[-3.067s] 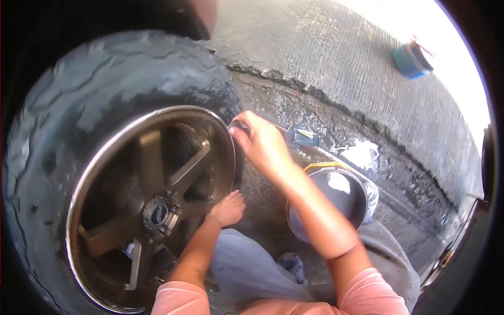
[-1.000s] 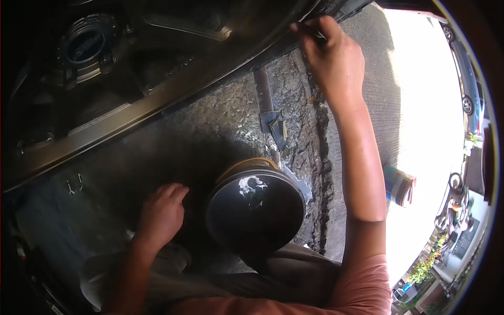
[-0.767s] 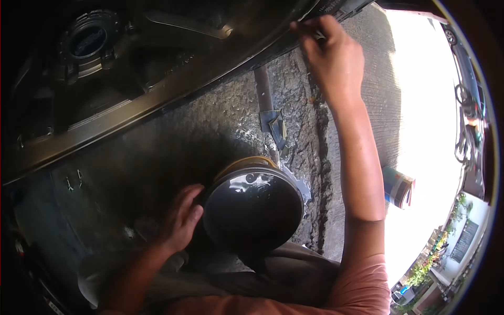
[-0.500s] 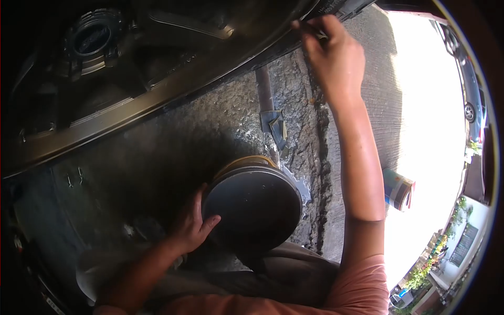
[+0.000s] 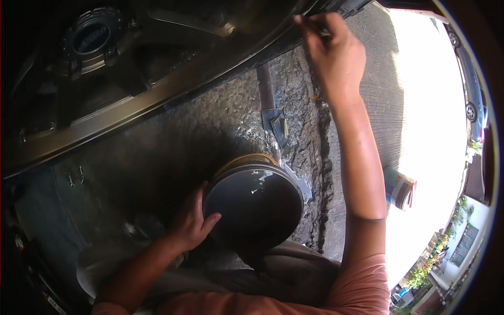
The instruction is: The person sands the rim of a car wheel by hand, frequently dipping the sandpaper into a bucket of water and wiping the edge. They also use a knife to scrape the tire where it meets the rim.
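Note:
My left hand (image 5: 195,224) grips the left side of a round bucket (image 5: 253,164), with the thumb over its rim. Dark liquid (image 5: 252,215) fills the bucket and carries bright reflections near its far edge. My right hand (image 5: 336,50) is closed in a pinch at the rim edge of a dark car wheel (image 5: 173,89). A small bit of something shows between its thumb and fingers, too little to name. The wheel has a round centre cap (image 5: 93,38) and fills the upper left.
Folded dark sheets, resembling sandpaper (image 5: 276,126), lie on the rough wet concrete (image 5: 231,105) beyond the bucket. A can (image 5: 400,190) lies on its side to the right of my forearm. A parked car (image 5: 472,89) and plants (image 5: 428,262) are farther off.
White reflections have appeared on the liquid in the bucket. My right hand has shifted very slightly along the wheel's edge, while my left hand stays on the bucket.

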Demonstrator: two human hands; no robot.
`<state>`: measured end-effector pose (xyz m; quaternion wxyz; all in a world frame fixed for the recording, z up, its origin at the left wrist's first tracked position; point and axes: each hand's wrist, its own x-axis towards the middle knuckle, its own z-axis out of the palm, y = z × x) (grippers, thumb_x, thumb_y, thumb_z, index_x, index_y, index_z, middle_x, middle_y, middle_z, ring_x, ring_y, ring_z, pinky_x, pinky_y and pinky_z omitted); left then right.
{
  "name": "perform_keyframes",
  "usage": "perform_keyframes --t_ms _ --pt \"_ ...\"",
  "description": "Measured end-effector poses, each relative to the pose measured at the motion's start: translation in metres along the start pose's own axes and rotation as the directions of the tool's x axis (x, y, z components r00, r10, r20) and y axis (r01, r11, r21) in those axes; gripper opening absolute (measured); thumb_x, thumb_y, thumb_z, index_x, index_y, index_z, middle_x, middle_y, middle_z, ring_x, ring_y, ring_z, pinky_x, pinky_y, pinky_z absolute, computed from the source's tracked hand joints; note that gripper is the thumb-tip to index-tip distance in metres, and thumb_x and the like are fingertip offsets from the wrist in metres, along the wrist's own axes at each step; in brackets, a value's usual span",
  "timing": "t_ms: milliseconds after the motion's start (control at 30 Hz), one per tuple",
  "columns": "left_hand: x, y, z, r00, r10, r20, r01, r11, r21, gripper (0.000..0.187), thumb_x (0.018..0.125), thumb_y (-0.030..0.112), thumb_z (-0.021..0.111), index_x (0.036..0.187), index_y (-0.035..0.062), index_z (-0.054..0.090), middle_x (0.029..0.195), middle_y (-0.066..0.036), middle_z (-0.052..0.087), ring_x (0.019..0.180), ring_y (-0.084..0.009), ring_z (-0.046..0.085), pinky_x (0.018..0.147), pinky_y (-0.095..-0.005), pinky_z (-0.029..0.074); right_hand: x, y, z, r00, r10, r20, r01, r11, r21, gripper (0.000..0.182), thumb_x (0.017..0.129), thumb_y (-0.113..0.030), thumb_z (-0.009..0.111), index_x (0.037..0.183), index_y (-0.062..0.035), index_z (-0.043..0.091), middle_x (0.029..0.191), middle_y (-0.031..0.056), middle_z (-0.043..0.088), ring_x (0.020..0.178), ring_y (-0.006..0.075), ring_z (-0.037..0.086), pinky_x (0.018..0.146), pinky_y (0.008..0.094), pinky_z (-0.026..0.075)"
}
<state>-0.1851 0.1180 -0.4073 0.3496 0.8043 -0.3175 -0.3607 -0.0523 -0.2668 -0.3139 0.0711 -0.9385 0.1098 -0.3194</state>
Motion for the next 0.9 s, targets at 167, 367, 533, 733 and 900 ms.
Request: perform_keyframes --t_ms 167,367,533,733,900 --pt "0.001 -0.003 0.001 0.999 0.022 -0.039 -0.02 0.999 0.043 0.081 0.103 0.035 0.061 0.153 -0.0156 0.022 0.154 -0.036 0.036 0.142 -0.0473 0.042 0.12 -0.0465 0.033 0.004 0.001 0.001 0.999 0.042 0.031 -0.044 0.998 0.05 0.027 0.091 -0.04 0.078 0.097 -0.0133 0.074 0.086 0.0091 0.077 0.076 0.0281 0.076 0.067 0.039 0.056" --pt "0.001 0.001 -0.001 1.0 0.011 -0.01 -0.01 0.998 0.056 0.083 0.103 0.032 0.062 0.155 -0.0152 0.017 0.156 -0.035 0.034 0.143 -0.0466 0.041 0.12 -0.046 0.033 -0.013 0.005 0.022 0.997 -0.027 0.072 0.028 1.0 -0.009 0.03 0.089 -0.042 0.079 0.096 -0.0131 0.073 0.084 0.0083 0.076 0.073 0.0305 0.074 0.067 0.039 0.056" --pt "-0.002 0.0 0.001 1.0 0.008 -0.024 -0.006 0.997 0.074 0.082 0.102 0.033 0.062 0.154 -0.0151 0.021 0.154 -0.036 0.037 0.141 -0.0469 0.043 0.119 -0.0461 0.034 0.007 -0.003 -0.011 0.998 0.049 -0.035 -0.048 0.998 0.036 0.031 0.09 -0.042 0.078 0.097 -0.0123 0.074 0.082 0.0085 0.076 0.074 0.0285 0.075 0.067 0.0382 0.056" --pt "0.001 -0.001 -0.002 0.999 0.04 -0.031 -0.036 0.993 0.114 0.082 0.102 0.031 0.064 0.154 -0.0145 0.019 0.155 -0.035 0.036 0.142 -0.0467 0.043 0.119 -0.046 0.035 -0.007 -0.001 0.008 0.995 0.03 0.091 -0.027 0.999 -0.035 0.034 0.09 -0.044 0.077 0.095 -0.0114 0.072 0.08 0.0096 0.076 0.076 0.0316 0.075 0.068 0.0398 0.056" --pt "-0.002 -0.006 0.005 1.0 -0.008 -0.015 0.008 1.0 0.024 0.086 0.101 0.032 0.065 0.155 -0.0138 0.017 0.157 -0.034 0.034 0.144 -0.0471 0.04 0.121 -0.0464 0.032 0.002 -0.005 -0.01 0.994 0.106 0.002 -0.106 0.994 0.029 0.035 0.09 -0.045 0.077 0.095 -0.0112 0.073 0.081 0.009 0.076 0.078 0.0293 0.076 0.069 0.041 0.057"
